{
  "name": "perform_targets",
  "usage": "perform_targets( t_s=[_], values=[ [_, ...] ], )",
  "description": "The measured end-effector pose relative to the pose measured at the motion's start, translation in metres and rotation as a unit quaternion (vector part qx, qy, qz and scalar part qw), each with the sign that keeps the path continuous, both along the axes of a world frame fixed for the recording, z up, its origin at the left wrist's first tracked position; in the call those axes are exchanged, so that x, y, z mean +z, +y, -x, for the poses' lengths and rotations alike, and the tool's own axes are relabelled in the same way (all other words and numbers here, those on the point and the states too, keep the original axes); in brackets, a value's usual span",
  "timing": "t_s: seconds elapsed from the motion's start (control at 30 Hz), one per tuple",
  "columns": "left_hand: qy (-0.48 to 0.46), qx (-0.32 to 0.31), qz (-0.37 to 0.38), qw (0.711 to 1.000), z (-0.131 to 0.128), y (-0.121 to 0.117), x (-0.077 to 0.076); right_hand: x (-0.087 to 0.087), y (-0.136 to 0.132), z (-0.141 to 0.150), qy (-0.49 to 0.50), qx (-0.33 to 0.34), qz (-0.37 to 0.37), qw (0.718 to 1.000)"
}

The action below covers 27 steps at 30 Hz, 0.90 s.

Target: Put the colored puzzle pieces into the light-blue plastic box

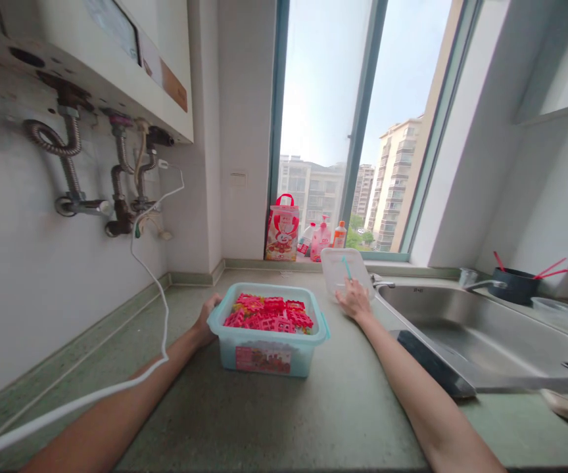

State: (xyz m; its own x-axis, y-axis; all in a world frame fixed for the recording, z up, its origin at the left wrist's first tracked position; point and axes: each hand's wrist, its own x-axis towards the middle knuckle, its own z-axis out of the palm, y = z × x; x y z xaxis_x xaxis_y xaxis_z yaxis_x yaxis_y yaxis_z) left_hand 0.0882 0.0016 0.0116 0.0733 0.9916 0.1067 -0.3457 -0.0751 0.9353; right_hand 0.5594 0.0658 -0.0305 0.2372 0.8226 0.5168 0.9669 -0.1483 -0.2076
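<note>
A light-blue plastic bin point(267, 358) stands on the counter in front of me, filled with red and pink plastic building pieces point(269, 314). A picture label is on its front wall. My left hand point(209, 318) grips the bin's left end near the rim; part of its fingers is hidden behind the bin. Beyond the bin to the right is a translucent white lid point(334, 268) with a light-blue handle point(346, 266). My right hand point(355, 300) is closed at the lid, fingertips beside the handle.
A metal sink point(461, 315) with a faucet is set in the counter at right; a dark tray-like object point(436, 364) lies along its edge. A white cable point(165, 315) hangs at left, crossing my left forearm. Several bottles point(320, 240) and a bag point(283, 233) stand by the window.
</note>
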Motion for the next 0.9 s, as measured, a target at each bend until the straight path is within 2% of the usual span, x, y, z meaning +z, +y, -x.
perform_targets(
  t_s=[0.1,0.2,0.4,0.7,0.9],
  values=[
    [-0.007,0.022,-0.014,1.0,-0.002,0.002,0.0,-0.002,0.027,-0.013,-0.004,-0.016,0.023,1.0],
    [-0.015,0.014,-0.005,1.0,-0.004,0.004,0.002,-0.005,0.048,-0.02,-0.007,-0.016,0.041,0.999],
    [-0.031,-0.033,0.036,0.998,-0.005,0.007,0.005,-0.011,0.068,-0.026,-0.01,-0.002,0.067,0.998],
    [-0.038,-0.032,0.015,0.999,-0.008,-0.005,0.012,-0.011,0.06,-0.023,0.004,-0.02,0.051,0.998],
    [-0.046,-0.041,-0.006,0.998,-0.01,-0.012,0.014,-0.009,0.031,-0.007,-0.01,-0.015,0.065,0.998]
  ],
)
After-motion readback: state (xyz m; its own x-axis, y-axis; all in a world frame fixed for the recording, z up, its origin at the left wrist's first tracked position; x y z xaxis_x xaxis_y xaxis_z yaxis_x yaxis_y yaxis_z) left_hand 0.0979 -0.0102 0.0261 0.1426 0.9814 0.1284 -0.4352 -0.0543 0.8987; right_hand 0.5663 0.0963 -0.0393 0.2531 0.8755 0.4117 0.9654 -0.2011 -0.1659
